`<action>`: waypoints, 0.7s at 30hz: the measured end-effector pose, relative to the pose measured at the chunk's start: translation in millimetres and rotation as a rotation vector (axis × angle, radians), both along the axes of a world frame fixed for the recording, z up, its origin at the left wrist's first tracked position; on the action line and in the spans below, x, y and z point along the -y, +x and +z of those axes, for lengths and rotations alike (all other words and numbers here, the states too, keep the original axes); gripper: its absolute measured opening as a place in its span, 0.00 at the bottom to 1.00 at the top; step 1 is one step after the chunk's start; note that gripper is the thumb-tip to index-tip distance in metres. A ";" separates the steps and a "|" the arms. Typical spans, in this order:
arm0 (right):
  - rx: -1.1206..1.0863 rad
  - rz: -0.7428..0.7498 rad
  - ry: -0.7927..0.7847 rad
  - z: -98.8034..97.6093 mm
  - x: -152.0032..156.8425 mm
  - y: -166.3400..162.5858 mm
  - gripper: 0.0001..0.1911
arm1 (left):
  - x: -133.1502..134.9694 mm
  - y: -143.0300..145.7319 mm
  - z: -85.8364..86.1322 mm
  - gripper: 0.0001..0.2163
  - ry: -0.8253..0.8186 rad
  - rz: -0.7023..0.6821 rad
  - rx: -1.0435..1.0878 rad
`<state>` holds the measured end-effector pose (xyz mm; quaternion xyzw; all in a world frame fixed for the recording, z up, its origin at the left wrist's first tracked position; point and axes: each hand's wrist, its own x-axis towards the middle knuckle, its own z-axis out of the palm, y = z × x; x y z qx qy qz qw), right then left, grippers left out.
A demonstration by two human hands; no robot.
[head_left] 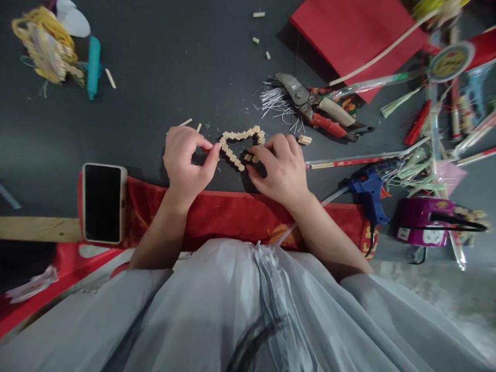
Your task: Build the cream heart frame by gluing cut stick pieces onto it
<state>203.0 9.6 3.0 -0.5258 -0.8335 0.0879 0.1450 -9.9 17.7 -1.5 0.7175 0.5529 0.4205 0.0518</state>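
Note:
On the dark tabletop lies a heart-shaped outline [231, 155] built from short, pale stick pieces clustered together. My left hand [189, 160] is closed in a pinch, thumb and index fingertip meeting at the outline's left edge. My right hand [279, 163] curls over the outline's right side and partly hides it. Between its thumb and index finger sits a small pale bundle of stick pieces [248, 157]. Another small bundle [304, 140] rests just beyond the right hand's knuckles. Two loose sticks [186, 122] lie behind the left hand.
Pruning shears [310, 103] lie by white bristles [276, 101]. A blue glue gun [368, 194] and a purple box-shaped item [424, 222] stand at right, near a red sheet [360, 39] and craft clutter. A phone [103, 203] rests on red cloth [228, 217]. A teal tube [93, 67] lies at upper left.

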 end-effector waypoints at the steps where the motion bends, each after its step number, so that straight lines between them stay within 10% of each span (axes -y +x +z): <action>1: -0.008 0.001 -0.002 -2.0 -0.5 -0.4 0.13 | 0.1 -0.1 -0.6 0.12 -0.014 0.001 0.003; 12: -0.283 0.056 0.109 -2.1 -2.7 5.2 0.08 | 10.2 8.7 18.2 0.09 -0.075 -0.050 0.024; 21: -0.526 0.283 0.065 10.5 3.8 12.5 0.09 | 35.1 30.5 36.0 0.11 -0.691 -0.148 0.182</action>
